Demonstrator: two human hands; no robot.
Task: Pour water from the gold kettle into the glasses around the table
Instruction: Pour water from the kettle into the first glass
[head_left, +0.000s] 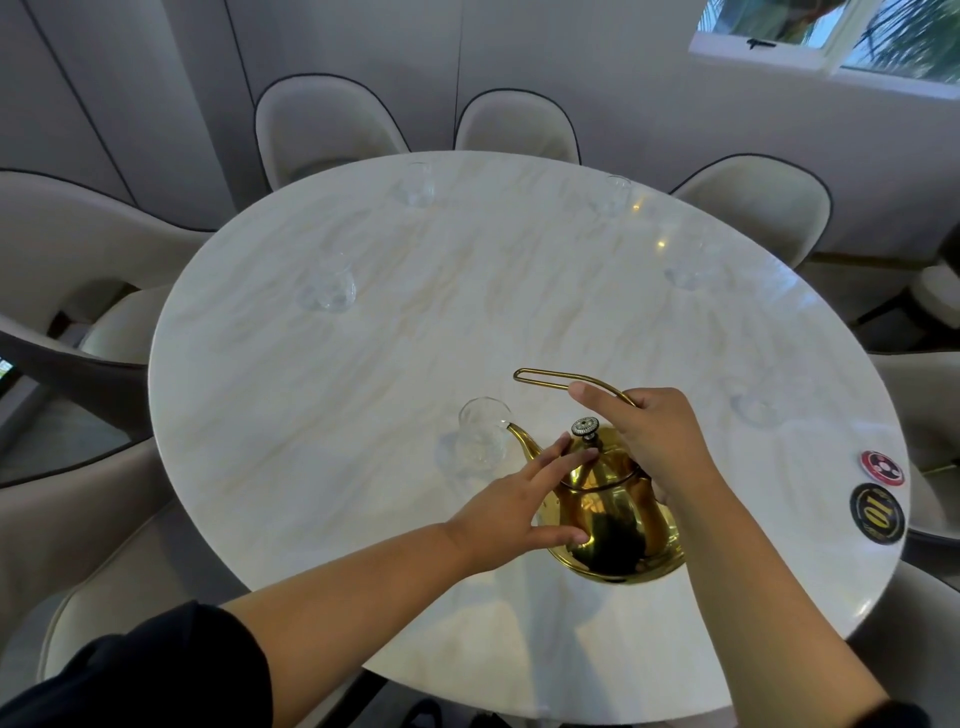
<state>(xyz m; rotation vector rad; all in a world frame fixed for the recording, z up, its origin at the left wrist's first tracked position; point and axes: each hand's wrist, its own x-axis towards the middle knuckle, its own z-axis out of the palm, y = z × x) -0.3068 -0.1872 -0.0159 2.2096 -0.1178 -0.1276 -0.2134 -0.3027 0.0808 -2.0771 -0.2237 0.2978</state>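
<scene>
The gold kettle (618, 525) hangs tilted over the near part of the round marble table (363, 364), its spout tip at the rim of a clear glass (480, 436). My right hand (654, 431) grips the kettle's wire handle from above. My left hand (519, 504) rests flat against the kettle's left side and lid, fingers spread. Several more clear glasses stand around the table: one at the left (327, 286), one far left (415, 184), one at the far right (615, 195), one at the right (688, 270) and one near the right edge (756, 408).
Two round stickers, a red one (882, 467) and a black one (878, 512), lie on the table's right edge. Pale upholstered chairs (322, 124) ring the table on all sides. A window (831, 36) is at the upper right.
</scene>
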